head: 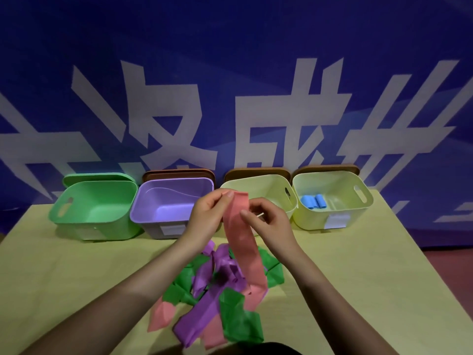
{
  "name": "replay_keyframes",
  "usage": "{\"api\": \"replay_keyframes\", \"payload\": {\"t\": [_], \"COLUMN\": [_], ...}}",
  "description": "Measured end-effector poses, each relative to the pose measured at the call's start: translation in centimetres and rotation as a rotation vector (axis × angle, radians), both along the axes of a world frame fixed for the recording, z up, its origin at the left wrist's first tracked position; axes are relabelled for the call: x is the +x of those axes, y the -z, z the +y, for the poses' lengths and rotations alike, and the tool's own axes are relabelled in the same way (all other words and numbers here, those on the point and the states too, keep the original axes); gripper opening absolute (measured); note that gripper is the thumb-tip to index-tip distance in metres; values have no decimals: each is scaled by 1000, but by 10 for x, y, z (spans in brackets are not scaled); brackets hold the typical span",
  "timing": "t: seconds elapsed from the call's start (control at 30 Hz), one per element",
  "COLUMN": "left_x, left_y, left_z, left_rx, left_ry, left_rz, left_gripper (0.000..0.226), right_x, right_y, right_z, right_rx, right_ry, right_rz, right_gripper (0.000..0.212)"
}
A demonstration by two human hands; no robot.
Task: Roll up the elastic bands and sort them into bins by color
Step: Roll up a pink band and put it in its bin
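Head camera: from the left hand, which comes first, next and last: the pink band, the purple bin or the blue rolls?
1. Pink band: pinched by the left hand itself.
2. Purple bin: just behind and left of that hand.
3. Blue rolls: far right, inside the last pale bin.

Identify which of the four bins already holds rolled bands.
The pale yellow bin at the far right: two rolled blue bands lie inside. The green, purple and other yellow bin show none.

My left hand [204,216] and right hand [268,224] are bare, with no rings, gloves or watch. Both my forearms are uncovered right down to the frame's lower edge, no sleeve showing. My nails are short and unpainted.
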State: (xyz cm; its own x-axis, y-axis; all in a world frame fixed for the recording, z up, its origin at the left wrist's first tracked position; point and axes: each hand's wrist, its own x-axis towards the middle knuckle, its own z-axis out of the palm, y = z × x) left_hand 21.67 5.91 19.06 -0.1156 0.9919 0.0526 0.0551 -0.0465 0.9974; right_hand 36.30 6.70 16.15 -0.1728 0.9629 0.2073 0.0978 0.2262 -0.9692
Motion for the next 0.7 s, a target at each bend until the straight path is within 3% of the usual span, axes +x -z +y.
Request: {"api": "replay_keyframes", "payload": {"t": [0.2, 0.4, 0.53, 0.7], "left_x": [-1, -7, -14, -21], "left_y": [-2, 11, 10, 8], "left_z": [-12, -20, -23, -26], "left_rx": [-67, -188, -153, -154], "left_ry": [38, 68, 61, 34], "left_rz": [-135, -229, -228, -279], "left_gripper": [18, 17, 17, 23], "right_x": [-2, -19, -28, -37], "right_y": [-6, -18, -25, -27], "right_z": [-2, -4, -7, -8], "right_rx": [219, -20, -60, -6], "right_ry": [103, -2, -6, 15], "right_rz": [-114, 144, 255, 193], "right_gripper": [19, 7, 20, 30]}}
